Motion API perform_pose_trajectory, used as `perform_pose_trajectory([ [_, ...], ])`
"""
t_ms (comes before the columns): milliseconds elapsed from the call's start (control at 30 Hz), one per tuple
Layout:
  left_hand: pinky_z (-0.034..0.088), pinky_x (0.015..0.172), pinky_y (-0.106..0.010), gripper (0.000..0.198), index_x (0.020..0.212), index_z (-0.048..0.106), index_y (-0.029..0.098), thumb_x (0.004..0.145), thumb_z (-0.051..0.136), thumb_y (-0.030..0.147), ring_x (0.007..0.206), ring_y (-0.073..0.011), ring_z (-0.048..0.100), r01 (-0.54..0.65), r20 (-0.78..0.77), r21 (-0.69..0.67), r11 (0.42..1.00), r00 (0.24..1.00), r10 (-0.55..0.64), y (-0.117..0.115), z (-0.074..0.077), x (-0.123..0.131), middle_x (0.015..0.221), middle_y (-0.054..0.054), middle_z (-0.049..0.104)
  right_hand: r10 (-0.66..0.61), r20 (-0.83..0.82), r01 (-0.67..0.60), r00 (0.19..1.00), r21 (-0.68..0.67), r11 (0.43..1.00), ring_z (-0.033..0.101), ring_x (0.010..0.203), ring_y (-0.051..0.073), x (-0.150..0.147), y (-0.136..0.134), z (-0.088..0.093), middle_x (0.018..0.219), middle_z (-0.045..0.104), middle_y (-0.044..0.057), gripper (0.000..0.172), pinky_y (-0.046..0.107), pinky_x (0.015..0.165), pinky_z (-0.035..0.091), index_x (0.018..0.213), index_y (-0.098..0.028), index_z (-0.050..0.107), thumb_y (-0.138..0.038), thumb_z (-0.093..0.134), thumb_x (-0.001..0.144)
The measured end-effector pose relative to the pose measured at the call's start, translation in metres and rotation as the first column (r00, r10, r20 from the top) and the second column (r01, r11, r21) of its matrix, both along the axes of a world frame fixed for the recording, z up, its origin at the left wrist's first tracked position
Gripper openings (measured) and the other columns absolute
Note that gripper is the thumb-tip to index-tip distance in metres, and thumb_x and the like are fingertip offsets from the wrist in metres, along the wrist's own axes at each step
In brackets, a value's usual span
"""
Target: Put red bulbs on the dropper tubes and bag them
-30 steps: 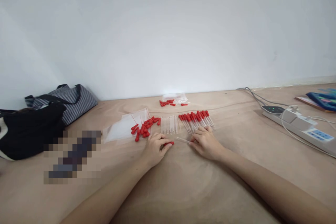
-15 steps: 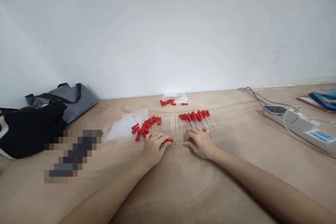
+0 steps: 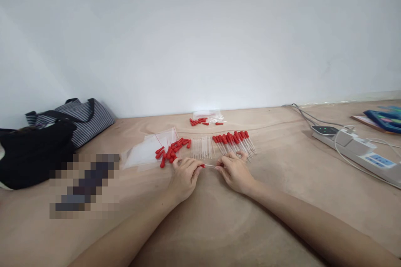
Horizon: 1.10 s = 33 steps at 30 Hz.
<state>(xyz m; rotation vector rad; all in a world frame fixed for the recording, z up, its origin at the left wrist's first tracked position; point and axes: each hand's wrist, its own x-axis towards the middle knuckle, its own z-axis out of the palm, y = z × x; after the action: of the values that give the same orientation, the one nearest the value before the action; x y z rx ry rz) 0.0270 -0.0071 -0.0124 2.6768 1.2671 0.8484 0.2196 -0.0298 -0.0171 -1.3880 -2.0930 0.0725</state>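
Observation:
My left hand is closed on a red rubber dropper bulb, with only its open end showing past my fingers. My right hand pinches a thin clear glass dropper tube. The tube's end meets the mouth of the bulb; how far it goes in I cannot tell. Loose red bulbs lie in a pile just beyond my left hand. A row of bare tubes lies between the hands, farther back. Beyond my right hand are several droppers with red bulbs fitted.
Clear plastic bags lie left of the bulb pile. More bulbs and a small bag sit near the wall. At the left stand a striped bag and a black bag. A power strip with cables lies at the right.
My right hand has moved left and brought the tube's end against the bulb, closing the gap between them. My left hand has stayed nearly in place, still gripping the bulb.

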Motion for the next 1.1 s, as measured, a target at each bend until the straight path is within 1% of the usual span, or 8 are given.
perform_pose_trajectory([
  [133, 0.022, 0.084, -0.037, 0.019, 0.087, 0.053, 0.022, 0.088, 0.034, 0.021, 0.085, -0.0154, 0.054, -0.010, 0.014, -0.030, 0.999, 1.000, 0.011, -0.002, 0.001, 0.002, 0.086, 0.002, 0.064, 0.053, 0.007, -0.053, 0.999, 0.051, 0.997, 0.050, 0.079, 0.014, 0.000, -0.002, 0.001, 0.075, 0.064, -0.001, 0.016, 0.036, 0.082, 0.016, 0.081, -0.021, 0.057, -0.023, 0.042, 0.086],
  [367, 0.021, 0.085, -0.038, 0.018, 0.088, 0.051, 0.022, 0.087, 0.033, 0.020, 0.085, -0.0152, 0.054, -0.007, 0.033, -0.041, 0.999, 0.999, 0.008, -0.003, 0.002, 0.002, 0.085, 0.002, 0.064, 0.051, -0.006, -0.050, 0.999, 0.064, 0.997, 0.049, 0.080, 0.013, 0.001, -0.003, 0.001, 0.076, 0.064, -0.001, 0.017, 0.036, 0.082, 0.015, 0.082, -0.022, 0.058, -0.023, 0.041, 0.086],
  [467, 0.021, 0.085, -0.038, 0.018, 0.088, 0.052, 0.023, 0.087, 0.035, 0.022, 0.084, -0.0154, 0.054, -0.005, 0.037, -0.035, 0.999, 0.999, 0.006, -0.003, 0.001, 0.002, 0.085, 0.002, 0.064, 0.057, 0.014, -0.058, 0.998, 0.078, 0.995, 0.048, 0.078, 0.013, 0.001, -0.003, 0.001, 0.075, 0.063, -0.001, 0.018, 0.035, 0.082, 0.015, 0.082, -0.022, 0.059, -0.024, 0.041, 0.086],
  [633, 0.021, 0.085, -0.039, 0.017, 0.083, 0.055, 0.022, 0.086, 0.039, 0.027, 0.082, -0.0161, 0.054, -0.004, 0.061, 0.001, 1.000, 0.998, 0.004, -0.004, 0.003, 0.003, 0.081, 0.001, 0.065, 0.044, 0.052, -0.049, 0.998, 0.111, 0.993, 0.046, 0.077, 0.013, -0.001, -0.005, 0.003, 0.073, 0.061, -0.001, 0.018, 0.034, 0.081, 0.016, 0.083, -0.024, 0.060, -0.026, 0.043, 0.085],
  [733, 0.020, 0.086, -0.040, 0.017, 0.081, 0.056, 0.022, 0.086, 0.040, 0.027, 0.079, -0.0157, 0.055, 0.007, 0.102, 0.034, 0.999, 0.995, -0.010, -0.006, 0.004, 0.004, 0.076, 0.002, 0.065, 0.025, 0.042, -0.030, 0.999, 0.116, 0.993, 0.045, 0.077, 0.013, -0.002, -0.008, 0.004, 0.071, 0.059, -0.001, 0.018, 0.035, 0.082, 0.015, 0.081, -0.024, 0.061, -0.026, 0.043, 0.085],
  [833, 0.020, 0.088, -0.041, 0.017, 0.079, 0.057, 0.022, 0.085, 0.042, 0.026, 0.077, -0.0154, 0.055, 0.024, 0.122, 0.066, 0.998, 0.992, -0.032, -0.009, 0.004, 0.003, 0.073, 0.002, 0.065, 0.026, 0.084, -0.038, 0.996, 0.141, 0.989, 0.044, 0.076, 0.014, -0.002, -0.009, 0.004, 0.070, 0.057, -0.001, 0.019, 0.035, 0.080, 0.015, 0.080, -0.024, 0.061, -0.027, 0.043, 0.084],
  [933, 0.018, 0.089, -0.042, 0.017, 0.077, 0.058, 0.022, 0.084, 0.043, 0.025, 0.076, -0.0155, 0.055, 0.040, 0.119, 0.083, 0.996, 0.992, -0.050, -0.010, 0.004, 0.003, 0.071, 0.002, 0.065, 0.038, 0.145, -0.063, 0.989, 0.169, 0.984, 0.042, 0.076, 0.014, -0.001, -0.009, 0.004, 0.069, 0.056, 0.000, 0.019, 0.035, 0.079, 0.016, 0.081, -0.024, 0.062, -0.025, 0.043, 0.084],
  [1100, 0.016, 0.091, -0.043, 0.016, 0.076, 0.057, 0.022, 0.084, 0.044, 0.025, 0.076, -0.0154, 0.055, 0.066, 0.070, 0.090, 0.994, 0.995, -0.073, -0.013, 0.005, 0.003, 0.070, 0.003, 0.065, 0.055, 0.185, -0.094, 0.981, 0.208, 0.974, 0.040, 0.075, 0.016, 0.000, -0.011, 0.004, 0.067, 0.057, 0.001, 0.021, 0.038, 0.079, 0.015, 0.078, -0.023, 0.062, -0.020, 0.042, 0.083],
])
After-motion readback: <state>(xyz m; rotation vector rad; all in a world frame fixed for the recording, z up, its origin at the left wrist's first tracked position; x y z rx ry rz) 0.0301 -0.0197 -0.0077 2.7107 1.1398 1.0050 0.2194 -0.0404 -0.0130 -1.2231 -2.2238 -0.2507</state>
